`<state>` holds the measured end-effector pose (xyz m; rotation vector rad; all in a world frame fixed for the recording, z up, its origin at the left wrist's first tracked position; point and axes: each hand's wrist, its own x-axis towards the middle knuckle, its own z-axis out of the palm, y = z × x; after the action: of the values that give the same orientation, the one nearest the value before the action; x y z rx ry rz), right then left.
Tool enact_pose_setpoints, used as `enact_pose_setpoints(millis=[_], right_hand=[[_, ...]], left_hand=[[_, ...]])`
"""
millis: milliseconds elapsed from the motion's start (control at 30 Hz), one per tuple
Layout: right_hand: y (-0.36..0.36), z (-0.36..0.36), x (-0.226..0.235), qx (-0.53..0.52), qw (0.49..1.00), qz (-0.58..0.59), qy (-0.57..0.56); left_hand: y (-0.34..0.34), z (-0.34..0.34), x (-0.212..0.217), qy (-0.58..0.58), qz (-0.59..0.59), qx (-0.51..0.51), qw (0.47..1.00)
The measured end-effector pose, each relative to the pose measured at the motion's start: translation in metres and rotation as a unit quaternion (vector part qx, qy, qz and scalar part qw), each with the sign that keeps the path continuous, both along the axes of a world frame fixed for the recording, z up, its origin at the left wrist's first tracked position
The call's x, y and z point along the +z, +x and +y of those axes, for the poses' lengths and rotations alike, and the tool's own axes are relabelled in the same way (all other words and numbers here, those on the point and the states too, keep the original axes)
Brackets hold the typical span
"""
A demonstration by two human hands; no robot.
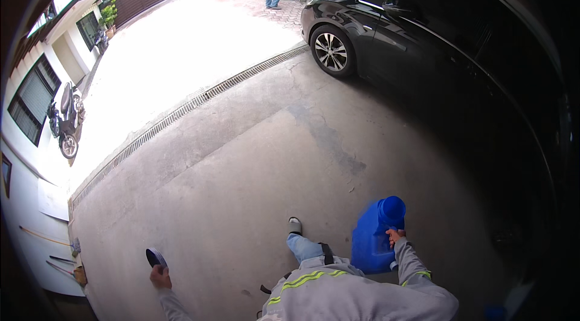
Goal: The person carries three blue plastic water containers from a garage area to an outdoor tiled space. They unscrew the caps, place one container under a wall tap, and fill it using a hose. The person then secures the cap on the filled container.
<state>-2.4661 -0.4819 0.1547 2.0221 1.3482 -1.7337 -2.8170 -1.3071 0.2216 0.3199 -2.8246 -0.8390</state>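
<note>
With your right hand [396, 237] closed on the blue jug [367, 241], which hangs just to its left, carry it steadily and upright, and grip the dark round lid-like piece [155, 257] securely in your curled left hand [161, 278], well apart.

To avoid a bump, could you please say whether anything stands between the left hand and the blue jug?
In this view, the person's leg lies between the left hand and the jug; no loose object does.
</note>
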Motion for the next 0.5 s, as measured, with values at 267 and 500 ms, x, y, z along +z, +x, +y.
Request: enact_pose_setpoints(millis=[267,500], right_hand=[[-0.294,0.075,0.059,0.105,0.97,-0.023,0.216],[-0.531,0.144,0.091,0.03,0.941,0.159,0.297]], left_hand=[[-0.036,0.174,-0.133,-0.077,-0.443,0.049,0.892],[-0.226,0.243,-0.15,-0.068,-0.488,0.002,0.87]])
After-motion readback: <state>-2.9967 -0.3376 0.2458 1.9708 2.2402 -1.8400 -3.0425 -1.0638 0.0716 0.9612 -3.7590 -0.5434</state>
